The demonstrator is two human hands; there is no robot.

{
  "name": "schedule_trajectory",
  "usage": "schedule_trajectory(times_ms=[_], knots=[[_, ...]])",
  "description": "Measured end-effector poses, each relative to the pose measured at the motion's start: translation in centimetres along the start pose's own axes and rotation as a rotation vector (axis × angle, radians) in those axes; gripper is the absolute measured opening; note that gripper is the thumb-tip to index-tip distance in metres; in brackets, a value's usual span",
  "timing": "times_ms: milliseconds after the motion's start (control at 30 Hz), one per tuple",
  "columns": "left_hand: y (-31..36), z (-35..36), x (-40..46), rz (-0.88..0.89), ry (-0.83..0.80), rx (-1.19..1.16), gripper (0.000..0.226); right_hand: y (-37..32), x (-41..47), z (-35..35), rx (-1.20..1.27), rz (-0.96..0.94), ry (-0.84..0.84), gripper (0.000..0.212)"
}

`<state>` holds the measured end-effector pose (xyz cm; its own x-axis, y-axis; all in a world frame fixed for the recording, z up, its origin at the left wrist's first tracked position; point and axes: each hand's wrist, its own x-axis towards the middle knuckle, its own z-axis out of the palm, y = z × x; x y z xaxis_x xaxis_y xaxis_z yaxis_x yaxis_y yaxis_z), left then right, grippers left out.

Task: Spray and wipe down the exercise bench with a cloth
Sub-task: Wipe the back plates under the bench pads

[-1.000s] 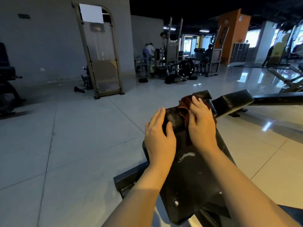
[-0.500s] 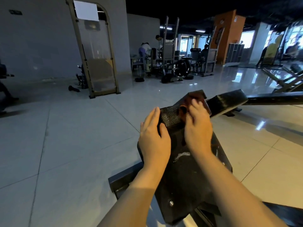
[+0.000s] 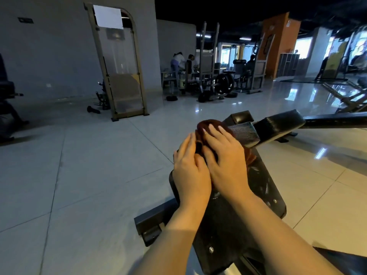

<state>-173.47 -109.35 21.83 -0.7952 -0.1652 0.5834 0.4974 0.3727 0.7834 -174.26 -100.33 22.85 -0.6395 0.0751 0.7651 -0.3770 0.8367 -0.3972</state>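
I see the bench pad (image 3: 256, 187) running lengthwise away from me, with my right hand (image 3: 224, 161) pressing the reddish cloth (image 3: 208, 124) flat-fingered at its far end, nearer the cloth than my left hand (image 3: 190, 173), which lies flat-fingered along the pad's left edge.

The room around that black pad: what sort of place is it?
Most likely a gym. A plate-loaded machine with weight plates stands in the background, a tall framed machine stands by the wall, and both hands rest on a padded exercise bench.

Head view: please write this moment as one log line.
step: wiping | right hand: presses cloth on bench pad | left hand: flat beside
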Motion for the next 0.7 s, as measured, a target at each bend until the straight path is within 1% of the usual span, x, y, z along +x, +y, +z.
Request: schedule_trajectory(times_ms=[67, 100, 167, 233, 267, 333, 367, 400, 433, 500, 533, 567, 600, 633, 700], knots=[[0.0, -0.1, 0.0, -0.004, -0.008, 0.008, 0.049, 1.0, 0.3, -0.4, -0.038, -0.075, -0.035, 0.042], [0.0, -0.2, 0.0, -0.017, -0.027, 0.004, 0.050, 2.1, 0.7, -0.9, -0.060, -0.051, -0.009, 0.040], [-0.1, -0.5, 0.0, -0.039, -0.072, -0.007, 0.052, 4.3, 1.1, -2.1, -0.081, 0.089, 0.075, 0.039], [-0.2, -0.8, 0.0, -0.035, -0.104, -0.002, 0.053, 5.7, 1.1, -3.1, -0.107, 0.236, 0.112, 0.042], [-0.3, -0.9, 0.0, -0.028, -0.110, 0.003, 0.053, 6.1, 1.0, -3.4, -0.126, 0.290, 0.138, 0.042], [-0.4, -1.0, 0.1, -0.026, -0.113, 0.010, 0.053, 5.6, 1.2, -3.9, -0.129, 0.352, 0.254, 0.038], [-0.4, -1.0, 0.2, -0.029, -0.110, 0.013, 0.053, 4.6, 1.3, -3.8, -0.107, 0.335, 0.292, 0.036], [-0.4, -0.9, 0.2, -0.031, -0.103, 0.013, 0.052, 3.1, 1.5, -3.5, -0.076, 0.274, 0.286, 0.035], [-0.3, -0.9, 0.2, -0.026, -0.090, 0.013, 0.052, 1.6, 1.5, -2.8, -0.058, 0.169, 0.235, 0.034], [-0.3, -0.7, 0.1, -0.003, -0.057, 0.009, 0.050, -0.7, 0.9, -1.1, -0.062, -0.049, 0.081, 0.032], [-0.3, -0.7, 0.2, 0.004, -0.045, 0.004, 0.050, -0.9, 0.6, -0.6, -0.069, -0.120, 0.033, 0.034], [-0.3, -0.7, 0.2, -0.001, -0.046, -0.002, 0.051, -0.3, 0.7, -0.5, -0.072, -0.153, 0.019, 0.035], [-0.3, -0.7, 0.2, -0.013, -0.056, -0.008, 0.052, 0.8, 1.0, -0.8, -0.072, -0.141, 0.035, 0.035], [-0.3, -0.8, 0.3, -0.026, -0.070, -0.011, 0.053, 2.1, 1.2, -1.2, -0.077, -0.086, 0.068, 0.035], [-0.3, -1.1, 0.3, -0.034, -0.108, -0.006, 0.054, 4.1, 1.7, -2.4, -0.078, 0.116, 0.145, 0.035]])
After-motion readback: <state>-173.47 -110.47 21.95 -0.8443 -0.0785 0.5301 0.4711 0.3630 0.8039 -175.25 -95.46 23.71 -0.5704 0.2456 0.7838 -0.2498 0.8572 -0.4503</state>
